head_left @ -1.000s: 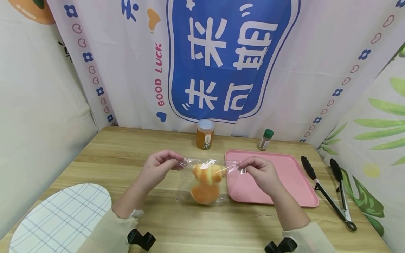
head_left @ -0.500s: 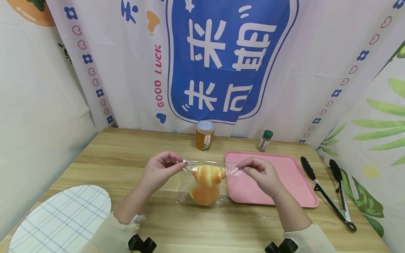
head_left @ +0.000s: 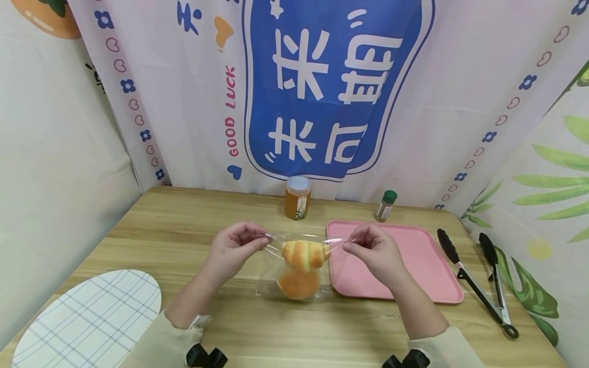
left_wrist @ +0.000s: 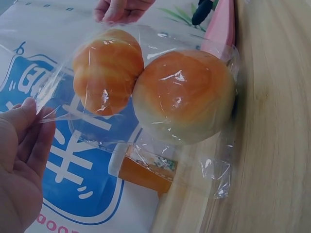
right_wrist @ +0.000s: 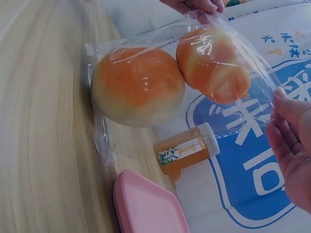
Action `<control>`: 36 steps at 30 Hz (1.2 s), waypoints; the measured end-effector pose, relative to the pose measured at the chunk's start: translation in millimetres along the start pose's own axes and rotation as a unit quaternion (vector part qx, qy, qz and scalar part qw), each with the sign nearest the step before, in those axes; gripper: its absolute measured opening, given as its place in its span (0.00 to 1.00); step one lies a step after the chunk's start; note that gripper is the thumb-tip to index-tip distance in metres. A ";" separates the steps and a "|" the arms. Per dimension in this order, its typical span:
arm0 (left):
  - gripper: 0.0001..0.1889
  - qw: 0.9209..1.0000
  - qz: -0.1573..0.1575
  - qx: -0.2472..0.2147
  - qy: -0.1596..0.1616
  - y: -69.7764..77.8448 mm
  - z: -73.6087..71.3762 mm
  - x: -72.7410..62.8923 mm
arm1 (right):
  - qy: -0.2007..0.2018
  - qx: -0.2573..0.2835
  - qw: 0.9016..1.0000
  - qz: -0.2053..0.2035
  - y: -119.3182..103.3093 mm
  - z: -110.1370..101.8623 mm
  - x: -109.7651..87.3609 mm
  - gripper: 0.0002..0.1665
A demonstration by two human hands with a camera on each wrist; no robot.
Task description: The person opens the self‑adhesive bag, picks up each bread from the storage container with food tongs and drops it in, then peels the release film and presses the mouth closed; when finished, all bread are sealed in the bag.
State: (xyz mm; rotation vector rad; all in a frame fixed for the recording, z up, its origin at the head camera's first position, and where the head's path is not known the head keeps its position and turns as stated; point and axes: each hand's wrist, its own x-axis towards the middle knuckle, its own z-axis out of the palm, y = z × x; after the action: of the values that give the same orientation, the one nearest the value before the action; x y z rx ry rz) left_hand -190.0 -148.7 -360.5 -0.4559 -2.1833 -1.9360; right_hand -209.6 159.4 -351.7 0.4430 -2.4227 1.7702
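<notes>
A clear plastic bag stands upright over the table, its top stretched between both hands. Inside, a ridged croissant-shaped bread roll sits above a round bun; the two touch in the wrist views. My left hand pinches the bag's upper left corner between thumb and fingers. On the other side my right hand pinches the upper right corner. In the left wrist view the round bun shows a browned top and pale base, near the bag's bottom end.
A pink tray lies right of the bag, partly behind the right hand. Black-handled tongs rest beyond it. A honey-coloured jar and a green-capped shaker stand at the back. A white checked oval mat is at the left.
The right hand has turned slightly and its fingers have shifted along the bag's edge. The left hand stays nearly in place, and the bread in the bag has barely moved.
</notes>
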 end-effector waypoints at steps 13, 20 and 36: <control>0.34 0.996 -0.066 -0.049 -0.021 -7.5 9.3 3.0 | -0.016 -0.009 1.000 -0.018 -2.2 0.8 -1.9 0.10; 0.20 0.991 -0.126 -0.036 0.006 -11.0 16.5 10.5 | -0.033 -0.004 0.999 -0.015 -0.2 -1.2 -0.2 0.09; 0.10 0.997 -0.052 0.021 -0.055 4.2 27.3 3.1 | -0.146 -0.306 0.937 -0.087 -59.0 38.3 16.6 0.26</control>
State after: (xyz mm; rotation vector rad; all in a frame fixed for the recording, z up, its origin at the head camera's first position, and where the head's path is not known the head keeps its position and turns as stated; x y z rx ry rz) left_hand -189.8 -120.9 -359.1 -0.4610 -2.3542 -1.9567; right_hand -204.8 104.0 -305.7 0.8453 -2.8398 0.8502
